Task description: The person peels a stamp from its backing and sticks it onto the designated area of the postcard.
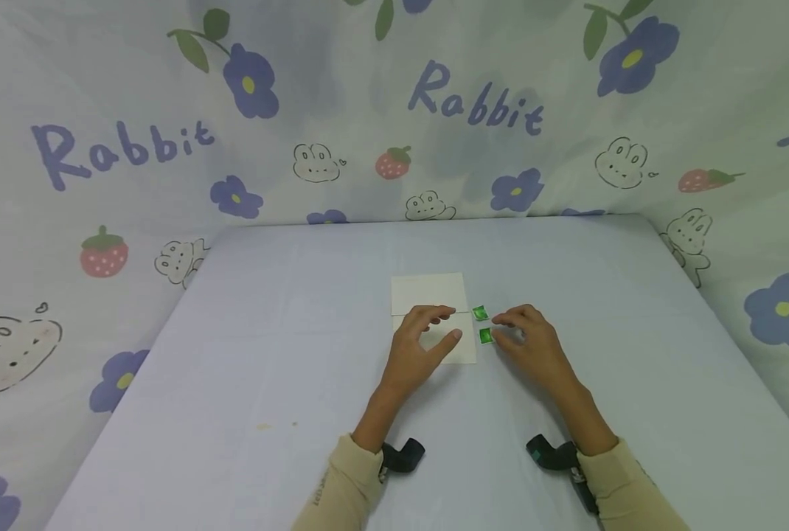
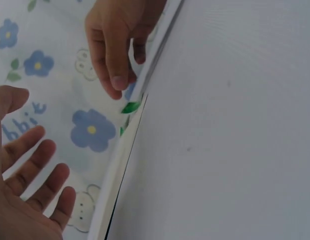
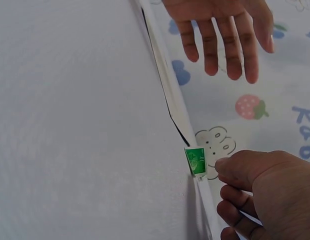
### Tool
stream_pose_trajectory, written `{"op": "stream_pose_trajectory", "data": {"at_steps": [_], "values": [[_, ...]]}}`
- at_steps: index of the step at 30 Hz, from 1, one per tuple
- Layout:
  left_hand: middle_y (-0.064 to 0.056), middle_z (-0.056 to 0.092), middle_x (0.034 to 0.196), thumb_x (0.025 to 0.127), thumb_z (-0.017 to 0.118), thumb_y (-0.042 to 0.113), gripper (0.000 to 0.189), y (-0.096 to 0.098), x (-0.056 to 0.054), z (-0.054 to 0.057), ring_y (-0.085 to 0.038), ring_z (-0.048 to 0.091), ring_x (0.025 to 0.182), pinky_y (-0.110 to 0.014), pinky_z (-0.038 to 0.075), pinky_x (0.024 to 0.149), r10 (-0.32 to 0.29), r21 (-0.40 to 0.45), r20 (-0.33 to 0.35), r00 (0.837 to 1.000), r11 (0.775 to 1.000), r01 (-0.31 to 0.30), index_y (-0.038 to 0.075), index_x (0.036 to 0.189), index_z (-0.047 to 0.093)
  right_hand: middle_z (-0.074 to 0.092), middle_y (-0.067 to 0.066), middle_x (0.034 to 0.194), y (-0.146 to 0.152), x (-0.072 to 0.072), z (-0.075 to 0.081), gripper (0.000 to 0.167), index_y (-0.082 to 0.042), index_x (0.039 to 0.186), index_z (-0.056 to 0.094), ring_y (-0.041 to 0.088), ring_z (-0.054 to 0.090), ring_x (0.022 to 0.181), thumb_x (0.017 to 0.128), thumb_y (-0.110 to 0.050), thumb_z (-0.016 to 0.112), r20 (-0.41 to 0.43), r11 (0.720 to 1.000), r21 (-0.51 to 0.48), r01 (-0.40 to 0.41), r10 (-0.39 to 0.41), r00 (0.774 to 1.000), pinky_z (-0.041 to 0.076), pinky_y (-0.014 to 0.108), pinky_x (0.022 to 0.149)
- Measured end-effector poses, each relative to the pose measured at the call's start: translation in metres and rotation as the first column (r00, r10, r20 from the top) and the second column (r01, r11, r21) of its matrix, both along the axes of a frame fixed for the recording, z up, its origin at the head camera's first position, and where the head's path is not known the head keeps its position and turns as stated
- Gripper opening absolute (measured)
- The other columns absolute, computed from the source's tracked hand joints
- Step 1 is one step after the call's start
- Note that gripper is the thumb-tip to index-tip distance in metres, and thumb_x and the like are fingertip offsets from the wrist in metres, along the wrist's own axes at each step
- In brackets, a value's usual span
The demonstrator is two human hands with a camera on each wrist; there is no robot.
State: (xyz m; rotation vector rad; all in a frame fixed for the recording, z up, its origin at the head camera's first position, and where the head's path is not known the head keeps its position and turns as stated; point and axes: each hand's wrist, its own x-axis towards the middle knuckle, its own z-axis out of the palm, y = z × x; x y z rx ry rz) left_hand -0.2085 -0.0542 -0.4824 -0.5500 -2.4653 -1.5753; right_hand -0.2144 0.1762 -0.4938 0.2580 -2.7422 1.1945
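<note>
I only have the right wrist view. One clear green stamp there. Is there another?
Observer: Yes, two in the head view: a farther green stamp and a nearer green stamp.
Operator: Where do they sit?
Observer: Both just past the right edge of the white card.
Operator: Anything blocking the card?
Observer: In the head view, the left hand hides part of its nearer half.

Pale two-panel card (image 1: 428, 293), two green squares (image 1: 479, 313) on white table (image 1: 288, 310)
</note>
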Motion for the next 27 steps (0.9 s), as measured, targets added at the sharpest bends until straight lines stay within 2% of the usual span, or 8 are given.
{"op": "stream_pose_trajectory", "data": {"at_steps": [6, 10, 15, 20, 27], "values": [[0.009, 0.057, 0.122, 0.096, 0.066, 0.043, 0.041, 0.005, 0.001, -0.001, -0.023, 0.056, 0.112, -0.047, 0.046, 0.093, -0.008, 0.015, 0.002, 1.000, 1.000, 0.008, 0.018, 0.128, 0.066, 0.058, 0.012, 0.115, 0.001, -0.001, -0.001, 0.023, -0.005, 0.113, 0.072, 0.032, 0.056, 0.111, 0.093, -0.015, 0.073, 0.001, 1.000, 0.001, -0.010, 0.010, 1.000, 0.049, 0.051, 0.093], [0.008, 0.058, 0.121, 0.097, 0.066, 0.041, 0.041, 0.007, 0.001, -0.002, -0.022, 0.056, 0.111, -0.046, 0.047, 0.093, -0.010, 0.013, -0.002, 1.000, 1.000, 0.010, 0.015, 0.128, 0.066, 0.059, 0.012, 0.114, 0.001, -0.002, -0.004, 0.023, -0.004, 0.113, 0.072, 0.031, 0.057, 0.109, 0.094, -0.016, 0.072, 0.004, 1.000, -0.006, -0.017, 0.017, 1.000, 0.049, 0.051, 0.092], [0.007, 0.059, 0.120, 0.097, 0.067, 0.037, 0.038, 0.006, 0.003, -0.003, -0.022, 0.057, 0.111, -0.045, 0.048, 0.093, 0.004, 0.011, 0.007, 1.000, 1.000, -0.004, 0.014, 0.127, 0.067, 0.059, 0.011, 0.112, -0.001, -0.003, -0.008, 0.021, -0.004, 0.112, 0.073, 0.031, 0.057, 0.108, 0.093, -0.013, 0.073, -0.009, 1.000, -0.005, -0.023, 0.023, 1.000, 0.049, 0.051, 0.091], [0.008, 0.059, 0.120, 0.097, 0.067, 0.035, 0.036, 0.004, 0.006, -0.005, -0.019, 0.057, 0.111, -0.042, 0.048, 0.093, 0.008, 0.013, 0.026, 1.000, 1.000, -0.008, 0.015, 0.127, 0.067, 0.060, 0.009, 0.108, -0.002, -0.002, -0.011, 0.012, -0.006, 0.101, 0.074, 0.030, 0.059, 0.105, 0.091, -0.011, 0.075, -0.033, 1.000, 0.015, -0.017, 0.017, 0.999, 0.051, 0.049, 0.090], [0.007, 0.060, 0.120, 0.097, 0.066, 0.035, 0.033, 0.002, 0.008, -0.003, -0.017, 0.058, 0.110, -0.042, 0.049, 0.091, 0.013, 0.007, -0.016, 1.000, 1.000, -0.013, 0.018, 0.126, 0.067, 0.060, 0.006, 0.110, -0.003, 0.003, -0.004, 0.005, -0.010, 0.094, 0.073, 0.026, 0.059, 0.104, 0.091, -0.013, 0.076, -0.082, 1.000, 0.008, 0.009, -0.009, 0.997, 0.050, 0.045, 0.085]]}}
